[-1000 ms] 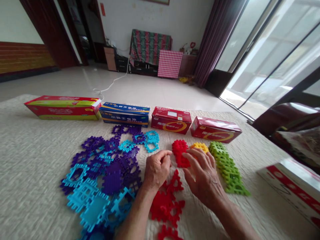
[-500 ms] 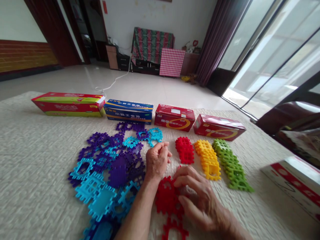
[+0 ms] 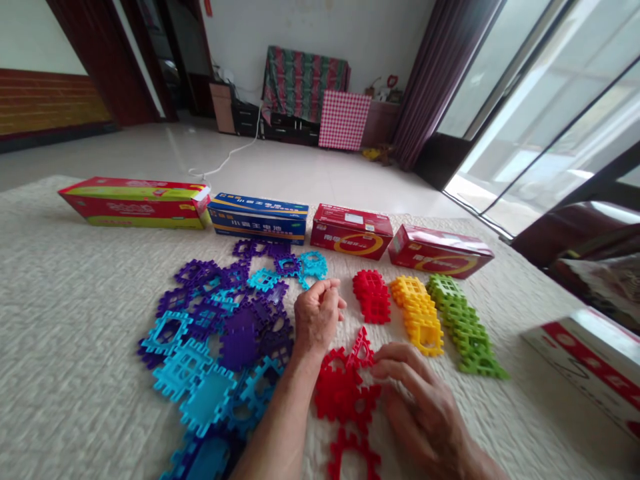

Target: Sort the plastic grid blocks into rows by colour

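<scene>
Head view: loose red pieces (image 3: 340,397) lie flat on the textured cover (image 3: 95,320), between the forearms, at 5 o'clock from the left hand (image 3: 316,317) and 9 o'clock from the right hand (image 3: 423,400). Red triangle (image 3: 362,341) sits at their top edge, 10 o'clock from right hand.

Right hand: fingers bent, thumb apart, moderate gap, fingertips just beside the triangle; can't tell if they touch. Left hand: loosely curled, fingers folded in; can't tell if it grips anything.

Red stack (image 3: 373,300): 2 o'clock from left hand, 11 from right. Yellow row (image 3: 420,313): 12 from right hand. Green row (image 3: 465,325): 1 from right hand. Purple pieces (image 3: 239,343) and light-blue pieces (image 3: 207,400): mixed pile, 8 to 9 from left hand. Blue box (image 3: 257,230): 11 from left hand.
</scene>
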`<action>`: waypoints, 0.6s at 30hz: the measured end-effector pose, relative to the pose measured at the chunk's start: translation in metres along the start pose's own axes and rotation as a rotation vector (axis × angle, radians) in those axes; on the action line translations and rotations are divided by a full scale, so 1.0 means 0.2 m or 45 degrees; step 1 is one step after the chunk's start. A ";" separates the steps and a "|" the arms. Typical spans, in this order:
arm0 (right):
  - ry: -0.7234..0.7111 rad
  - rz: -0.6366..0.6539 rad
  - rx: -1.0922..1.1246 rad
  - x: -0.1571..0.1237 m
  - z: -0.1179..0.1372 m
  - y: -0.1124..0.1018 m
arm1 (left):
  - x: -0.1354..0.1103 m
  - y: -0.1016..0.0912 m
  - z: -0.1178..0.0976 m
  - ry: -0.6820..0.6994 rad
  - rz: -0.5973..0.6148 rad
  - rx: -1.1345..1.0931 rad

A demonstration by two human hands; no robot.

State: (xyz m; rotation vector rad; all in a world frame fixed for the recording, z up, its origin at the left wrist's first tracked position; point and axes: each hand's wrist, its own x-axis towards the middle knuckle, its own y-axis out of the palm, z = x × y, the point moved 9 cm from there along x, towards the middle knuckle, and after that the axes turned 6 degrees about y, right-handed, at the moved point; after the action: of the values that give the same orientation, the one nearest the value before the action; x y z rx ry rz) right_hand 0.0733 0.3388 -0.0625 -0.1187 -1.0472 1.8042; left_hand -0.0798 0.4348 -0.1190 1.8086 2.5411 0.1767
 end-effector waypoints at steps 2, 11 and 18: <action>0.002 -0.050 -0.051 0.02 -0.01 0.00 | 0.00 0.00 0.00 0.004 -0.009 0.002; 0.073 0.241 -0.128 0.11 0.11 0.17 | 0.01 -0.04 0.01 -0.033 -0.122 -0.114; 0.213 0.253 -0.133 0.10 0.12 0.17 | 0.02 -0.06 0.02 -0.056 -0.163 -0.164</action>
State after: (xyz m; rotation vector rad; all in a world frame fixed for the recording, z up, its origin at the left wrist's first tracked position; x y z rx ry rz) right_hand 0.0281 0.3369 -0.0642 -0.4436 -1.0383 1.8799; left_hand -0.0909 0.4347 -0.1248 1.5821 2.5403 0.2876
